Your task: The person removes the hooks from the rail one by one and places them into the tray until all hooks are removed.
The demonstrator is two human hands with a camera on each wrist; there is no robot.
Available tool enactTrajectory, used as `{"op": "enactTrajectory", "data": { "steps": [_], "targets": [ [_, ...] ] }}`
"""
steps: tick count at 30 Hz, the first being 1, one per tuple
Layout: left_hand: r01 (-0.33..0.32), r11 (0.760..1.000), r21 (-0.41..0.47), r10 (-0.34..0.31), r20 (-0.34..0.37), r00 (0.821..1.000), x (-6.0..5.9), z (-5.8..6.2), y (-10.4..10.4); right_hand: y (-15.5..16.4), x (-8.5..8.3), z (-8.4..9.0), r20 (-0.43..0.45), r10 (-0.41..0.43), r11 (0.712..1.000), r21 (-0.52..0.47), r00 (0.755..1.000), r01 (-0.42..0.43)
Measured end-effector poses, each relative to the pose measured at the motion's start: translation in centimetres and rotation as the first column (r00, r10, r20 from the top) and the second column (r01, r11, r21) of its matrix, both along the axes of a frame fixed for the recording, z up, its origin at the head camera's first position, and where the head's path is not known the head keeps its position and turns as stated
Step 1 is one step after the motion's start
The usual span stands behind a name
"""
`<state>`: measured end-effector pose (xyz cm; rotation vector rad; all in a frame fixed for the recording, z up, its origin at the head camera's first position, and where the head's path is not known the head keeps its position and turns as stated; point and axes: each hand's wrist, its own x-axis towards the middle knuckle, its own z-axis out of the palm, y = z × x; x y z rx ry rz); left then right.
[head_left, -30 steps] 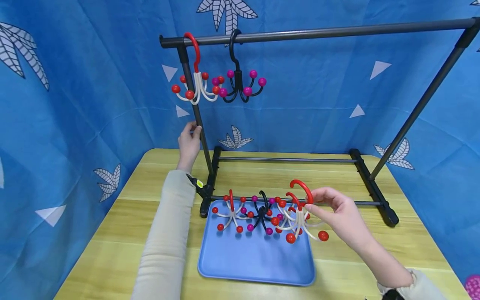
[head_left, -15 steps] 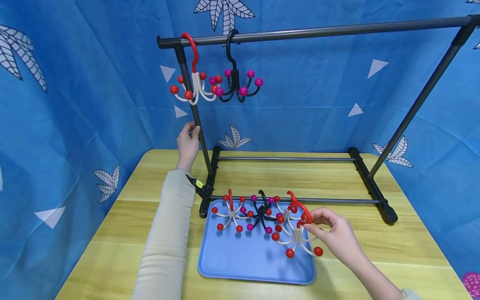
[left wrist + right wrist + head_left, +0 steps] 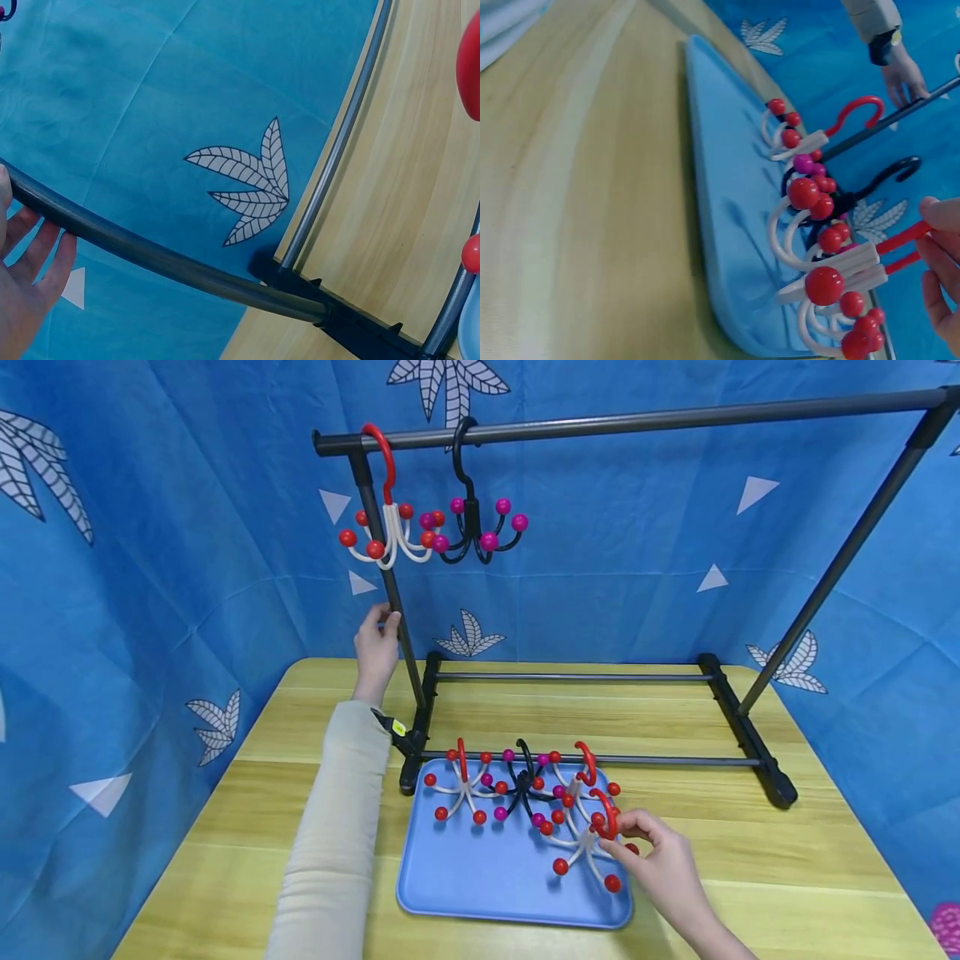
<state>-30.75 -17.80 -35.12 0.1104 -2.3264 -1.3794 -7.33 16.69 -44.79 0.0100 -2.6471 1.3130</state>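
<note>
Right hand (image 3: pixel 663 860) pinched the red hook of a white multi-arm hanger (image 3: pixel 588 843), low over the blue tray (image 3: pixel 480 885) on the counter (image 3: pixel 225 827). Left hand (image 3: pixel 377 643) gripped the rack's upright pole (image 3: pixel 390 585).

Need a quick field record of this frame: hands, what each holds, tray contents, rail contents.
left hand: grips the rack's upright pole
right hand: pinches the red hook of a white multi-prong hanger over the blue tray
tray contents: white hanger with red balls, black hanger with magenta balls, another white one behind the held one
top rail: white hanger with red hook and black hanger, side by side at its left end
surface: wooden table
</note>
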Motion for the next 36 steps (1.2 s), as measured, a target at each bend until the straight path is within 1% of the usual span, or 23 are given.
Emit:
{"op": "enactTrajectory", "data": {
  "steps": [3, 5, 8, 10, 12, 14, 17, 21, 27, 29, 32, 36],
  "targets": [
    [-0.002, 1.0, -0.001, 0.002, -0.005, 1.0, 0.0, 0.1, 0.0, -0.3, 0.3, -0.5, -0.02, 0.029, 0.999, 0.035, 0.999, -0.029],
    [-0.003, 1.0, 0.001, 0.003, -0.009, 1.0, 0.0, 0.1, 0.0, -0.5, 0.5, -0.7, -0.053, 0.046, 0.997, 0.065, 0.998, -0.043],
    [0.0, 1.0, 0.005, 0.0, -0.015, 1.0, 0.1, 0.1, 0.0, -0.7, 0.8, -0.9, -0.082, 0.057, 0.995, 0.091, 0.995, -0.049],
    [0.005, 1.0, 0.012, -0.005, -0.015, 1.0, 0.1, 0.1, 0.0, -0.6, 0.8, -0.8, -0.062, 0.052, 0.993, 0.11, 0.997, -0.045],
    [0.008, 1.0, 0.018, -0.008, -0.013, 1.0, 0.1, 0.1, 0.1, -0.5, 0.8, -0.6, -0.031, 0.048, 0.993, 0.108, 0.998, -0.044],
    [0.008, 1.0, 0.022, -0.008, -0.012, 1.0, 0.1, 0.0, 0.0, -0.3, 0.6, -0.3, -0.026, 0.048, 0.995, 0.094, 0.998, -0.046],
    [0.009, 1.0, 0.025, -0.008, -0.012, 1.0, 0.0, 0.0, 0.0, 0.2, -0.1, 0.3, -0.062, 0.059, 0.997, 0.058, 0.996, -0.055],
    [0.01, 1.0, 0.025, -0.01, -0.014, 1.0, -0.1, 0.0, 0.0, 0.6, -1.3, 1.4, -0.131, 0.094, 0.995, 0.042, 0.987, -0.089],
    [0.008, 1.0, 0.03, -0.008, -0.019, 1.0, -0.1, 0.0, -0.1, 0.6, -3.6, 3.7, -0.24, 0.16, 0.985, 0.103, 0.958, -0.139],
    [0.006, 1.0, 0.026, -0.006, -0.017, 1.0, -0.1, 0.0, -0.1, 0.3, -4.3, 4.5, -0.256, 0.176, 0.981, 0.123, 0.951, -0.148],
    [0.008, 1.0, 0.019, -0.008, -0.006, 1.0, 0.0, 0.0, -0.1, -0.1, -5.1, 5.5, -0.268, 0.207, 0.976, 0.128, 0.941, -0.178],
    [0.009, 1.0, 0.009, -0.009, 0.003, 1.0, 0.1, 0.0, -0.1, -0.7, -6.3, 6.9, -0.301, 0.257, 0.963, 0.157, 0.918, -0.218]
  ]
}}
